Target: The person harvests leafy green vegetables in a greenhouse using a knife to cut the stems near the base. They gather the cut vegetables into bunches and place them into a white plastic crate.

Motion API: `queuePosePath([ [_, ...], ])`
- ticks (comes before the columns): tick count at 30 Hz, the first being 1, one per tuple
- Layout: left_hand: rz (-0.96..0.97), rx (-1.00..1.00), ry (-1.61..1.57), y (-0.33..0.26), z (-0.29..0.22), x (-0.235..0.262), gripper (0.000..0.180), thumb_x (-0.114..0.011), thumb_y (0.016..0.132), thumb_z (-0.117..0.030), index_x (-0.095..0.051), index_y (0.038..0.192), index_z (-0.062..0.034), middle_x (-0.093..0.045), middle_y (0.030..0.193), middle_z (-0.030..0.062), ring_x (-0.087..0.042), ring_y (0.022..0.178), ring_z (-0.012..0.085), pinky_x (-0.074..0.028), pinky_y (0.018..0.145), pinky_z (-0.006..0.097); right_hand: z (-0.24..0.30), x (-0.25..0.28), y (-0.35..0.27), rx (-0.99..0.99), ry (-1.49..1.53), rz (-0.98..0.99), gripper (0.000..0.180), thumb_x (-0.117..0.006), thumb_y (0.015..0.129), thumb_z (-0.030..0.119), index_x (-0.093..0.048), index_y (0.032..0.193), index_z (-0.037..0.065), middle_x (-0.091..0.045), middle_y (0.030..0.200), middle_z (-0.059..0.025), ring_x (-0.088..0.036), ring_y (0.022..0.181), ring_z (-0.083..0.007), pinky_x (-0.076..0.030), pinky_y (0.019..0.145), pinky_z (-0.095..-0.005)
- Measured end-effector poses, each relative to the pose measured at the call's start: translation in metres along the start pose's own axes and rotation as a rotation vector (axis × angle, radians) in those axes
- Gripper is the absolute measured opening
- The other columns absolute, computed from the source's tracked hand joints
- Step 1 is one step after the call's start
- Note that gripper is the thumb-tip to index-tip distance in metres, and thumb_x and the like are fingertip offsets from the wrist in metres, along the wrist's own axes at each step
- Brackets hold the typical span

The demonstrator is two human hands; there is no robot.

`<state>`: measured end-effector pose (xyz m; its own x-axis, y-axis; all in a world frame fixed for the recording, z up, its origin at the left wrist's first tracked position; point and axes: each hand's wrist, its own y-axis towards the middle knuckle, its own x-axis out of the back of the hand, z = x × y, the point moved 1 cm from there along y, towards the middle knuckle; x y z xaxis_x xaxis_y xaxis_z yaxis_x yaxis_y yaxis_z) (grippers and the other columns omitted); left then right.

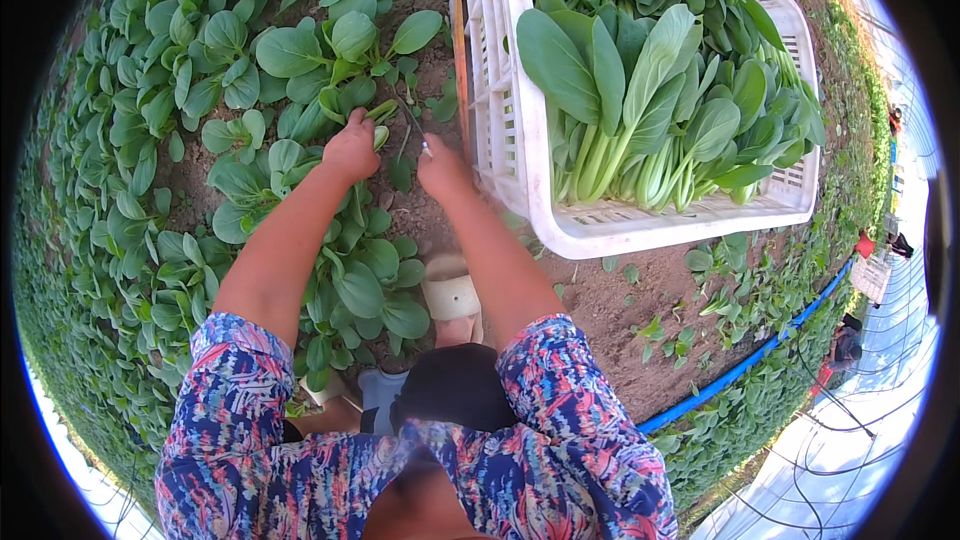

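My left hand [352, 148] is closed round a green bok choy plant [380, 136], whose pale stalk ends stick out by the fingers. Low over the soil, my right hand [443, 172] grips a small knife [406, 116] with a thin, dark blade that reaches toward the stalks. Its handle is mostly hidden in my fist. To the right of that hand stands a white plastic crate [535, 175], piled with loose bok choy [640, 100], their pale stems toward me.
Dense bok choy plants [130, 130] grow across the left side. Brown soil [600, 330] with small weeds lies below the crate. A blue hose [720, 380] runs along the right, near a person [845, 345] farther off. My sandal [452, 295] is between my arms.
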<state>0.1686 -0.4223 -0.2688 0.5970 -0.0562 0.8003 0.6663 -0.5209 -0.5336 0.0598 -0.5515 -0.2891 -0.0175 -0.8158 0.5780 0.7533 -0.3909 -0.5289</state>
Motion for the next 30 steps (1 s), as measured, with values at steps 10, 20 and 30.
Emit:
queuePosePath([
  [10,-0.092,-0.029,-0.125,-0.019,0.003,0.019,0.052,-0.062,0.065,-0.011,-0.047,0.113,0.0023,-0.033,0.132,0.0149,-0.053,0.104,0.0339,-0.045,0.086,0.040,-0.008,0.006,-0.032,0.021,0.112,0.002,0.042,-0.046,0.082,0.021,-0.048,0.123,0.011,-0.059,0.103,-0.0221,-0.056,0.099,-0.0352,-0.043,0.086,-0.0396],
  [20,0.033,-0.230,-0.738,-0.142,-0.036,0.081,0.049,-0.060,0.063,-0.006,-0.052,0.111,-0.0038,-0.041,0.126,0.0133,-0.047,0.111,0.0254,-0.037,0.093,0.033,0.052,0.059,-0.076,0.259,1.056,-0.034,0.062,-0.062,0.078,0.012,-0.032,0.132,0.006,-0.056,0.099,-0.0042,-0.052,0.078,-0.0087,-0.046,0.063,-0.0220],
  [30,0.004,-0.159,-0.842,-0.105,-0.060,0.092,0.052,-0.063,0.068,-0.006,-0.048,0.118,-0.0027,-0.050,0.118,0.0035,-0.052,0.092,0.0111,-0.044,0.081,0.026,0.069,0.059,-0.077,0.259,0.940,-0.130,0.059,-0.062,0.074,0.007,-0.037,0.127,0.006,-0.053,0.087,-0.0031,-0.050,0.078,-0.0103,-0.044,0.072,-0.0257],
])
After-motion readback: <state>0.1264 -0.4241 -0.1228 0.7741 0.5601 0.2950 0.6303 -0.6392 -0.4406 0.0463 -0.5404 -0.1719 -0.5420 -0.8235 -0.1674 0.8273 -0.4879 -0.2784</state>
